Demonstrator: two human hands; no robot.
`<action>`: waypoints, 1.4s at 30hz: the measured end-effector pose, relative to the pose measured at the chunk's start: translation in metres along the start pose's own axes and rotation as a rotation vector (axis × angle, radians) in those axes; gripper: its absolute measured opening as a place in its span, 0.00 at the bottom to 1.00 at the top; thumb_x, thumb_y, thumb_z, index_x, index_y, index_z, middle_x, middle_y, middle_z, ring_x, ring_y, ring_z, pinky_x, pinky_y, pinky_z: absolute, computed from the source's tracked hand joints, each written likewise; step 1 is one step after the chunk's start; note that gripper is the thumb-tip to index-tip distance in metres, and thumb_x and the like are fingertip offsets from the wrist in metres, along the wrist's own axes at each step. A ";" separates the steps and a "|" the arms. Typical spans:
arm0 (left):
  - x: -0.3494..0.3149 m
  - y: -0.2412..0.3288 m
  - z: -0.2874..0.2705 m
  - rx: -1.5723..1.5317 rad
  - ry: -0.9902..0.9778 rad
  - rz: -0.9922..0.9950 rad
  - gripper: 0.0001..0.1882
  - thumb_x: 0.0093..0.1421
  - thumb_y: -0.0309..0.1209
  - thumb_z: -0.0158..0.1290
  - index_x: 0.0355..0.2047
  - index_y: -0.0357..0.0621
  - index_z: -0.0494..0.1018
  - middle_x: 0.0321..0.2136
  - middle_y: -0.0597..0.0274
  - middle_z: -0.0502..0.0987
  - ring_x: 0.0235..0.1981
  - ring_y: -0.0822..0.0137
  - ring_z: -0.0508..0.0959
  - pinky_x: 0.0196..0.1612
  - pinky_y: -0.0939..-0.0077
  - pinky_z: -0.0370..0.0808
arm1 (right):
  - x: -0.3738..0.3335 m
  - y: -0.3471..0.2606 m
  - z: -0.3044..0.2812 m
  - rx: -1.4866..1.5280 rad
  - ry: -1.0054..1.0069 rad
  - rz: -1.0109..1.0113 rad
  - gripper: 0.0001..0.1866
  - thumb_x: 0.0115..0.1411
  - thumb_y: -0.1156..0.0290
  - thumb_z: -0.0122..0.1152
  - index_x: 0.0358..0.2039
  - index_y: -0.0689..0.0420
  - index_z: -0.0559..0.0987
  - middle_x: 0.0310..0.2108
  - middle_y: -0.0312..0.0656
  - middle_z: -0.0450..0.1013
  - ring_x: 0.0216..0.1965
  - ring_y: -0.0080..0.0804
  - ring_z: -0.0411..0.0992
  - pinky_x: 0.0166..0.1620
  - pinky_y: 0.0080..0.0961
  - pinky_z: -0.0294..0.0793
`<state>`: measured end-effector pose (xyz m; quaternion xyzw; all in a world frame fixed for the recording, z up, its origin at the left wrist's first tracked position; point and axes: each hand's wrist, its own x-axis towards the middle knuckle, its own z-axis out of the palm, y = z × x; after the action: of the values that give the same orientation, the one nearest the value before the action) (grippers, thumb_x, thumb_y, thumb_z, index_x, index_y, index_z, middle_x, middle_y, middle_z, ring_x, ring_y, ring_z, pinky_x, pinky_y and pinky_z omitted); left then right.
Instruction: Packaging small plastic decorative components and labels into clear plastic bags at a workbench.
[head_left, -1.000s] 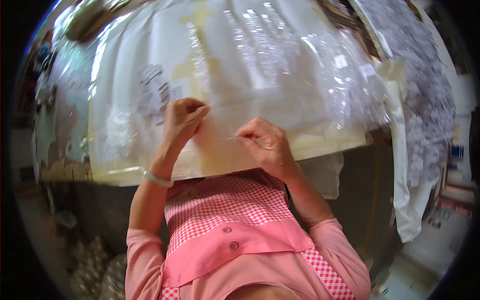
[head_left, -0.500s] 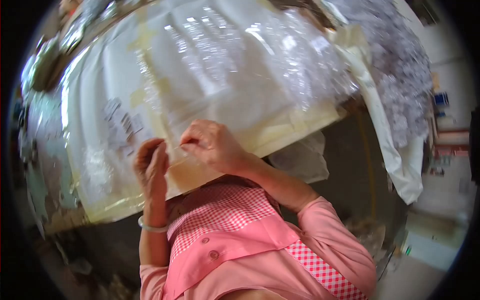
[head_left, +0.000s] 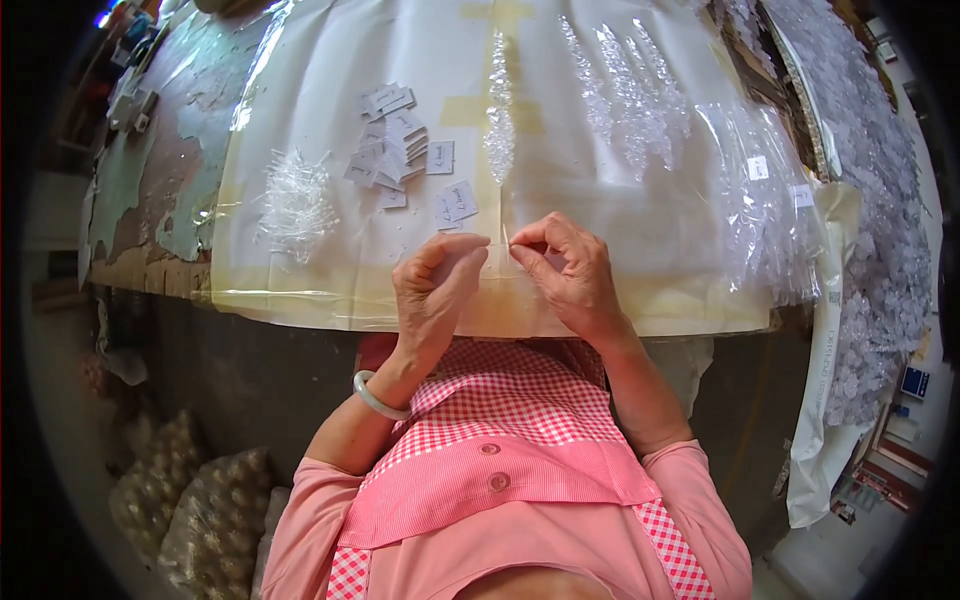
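My left hand [head_left: 440,290] and my right hand [head_left: 572,280] face each other over the near edge of the covered table, fingertips pinched a short gap apart. What they pinch is too thin to make out; a fine clear strand may run between them. Just beyond lies a clear icicle-shaped ornament [head_left: 499,125], its narrow end pointing toward my fingers. Beyond my left hand are loose small white tags [head_left: 457,203] and a pile of similar tags [head_left: 385,145]. Further left is a tangle of thin clear plastic strands [head_left: 298,200].
Several more clear icicle ornaments [head_left: 625,95] lie at the far right of the sheet. Clear plastic bags [head_left: 750,215] with white labels cover its right edge. A heap of clear plastic pieces [head_left: 870,290] stands beyond. Filled sacks [head_left: 215,515] sit on the floor at lower left.
The view has swung and sharpened, so the table now sits straighter and the hands appear further right. Both hands stay pinched close together.
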<state>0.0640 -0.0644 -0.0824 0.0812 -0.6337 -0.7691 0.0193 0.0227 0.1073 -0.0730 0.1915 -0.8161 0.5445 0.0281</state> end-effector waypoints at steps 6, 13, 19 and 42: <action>-0.002 0.000 0.001 0.046 0.049 0.033 0.05 0.59 0.21 0.56 0.36 0.39 0.78 0.28 0.69 0.75 0.25 0.80 0.71 0.29 0.84 0.69 | 0.003 -0.003 0.003 -0.027 0.020 0.020 0.04 0.55 0.78 0.65 0.30 0.60 0.78 0.26 0.37 0.73 0.27 0.25 0.71 0.32 0.23 0.69; -0.001 -0.011 -0.002 0.390 0.028 0.289 0.07 0.62 0.20 0.54 0.40 0.37 0.78 0.28 0.68 0.72 0.23 0.82 0.70 0.22 0.90 0.63 | 0.007 -0.005 0.012 0.068 -0.011 0.061 0.03 0.57 0.76 0.64 0.31 0.59 0.78 0.27 0.35 0.73 0.28 0.21 0.69 0.33 0.20 0.69; -0.002 0.000 -0.002 0.155 0.036 0.072 0.08 0.61 0.20 0.55 0.40 0.37 0.78 0.31 0.66 0.74 0.27 0.82 0.72 0.24 0.91 0.66 | 0.008 -0.006 0.015 0.227 -0.049 0.126 0.03 0.59 0.76 0.63 0.34 0.59 0.78 0.27 0.33 0.73 0.30 0.18 0.69 0.36 0.18 0.69; -0.003 0.021 0.006 0.017 -0.162 0.556 0.10 0.60 0.11 0.49 0.39 0.35 0.73 0.38 0.49 0.78 0.31 0.67 0.79 0.33 0.79 0.75 | 0.001 -0.031 -0.020 -0.031 0.206 -0.232 0.09 0.54 0.85 0.63 0.36 0.60 0.81 0.31 0.40 0.76 0.33 0.30 0.75 0.37 0.22 0.74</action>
<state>0.0649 -0.0622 -0.0608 -0.1569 -0.6374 -0.7331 0.1780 0.0291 0.1152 -0.0376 0.2270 -0.7896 0.5417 0.1774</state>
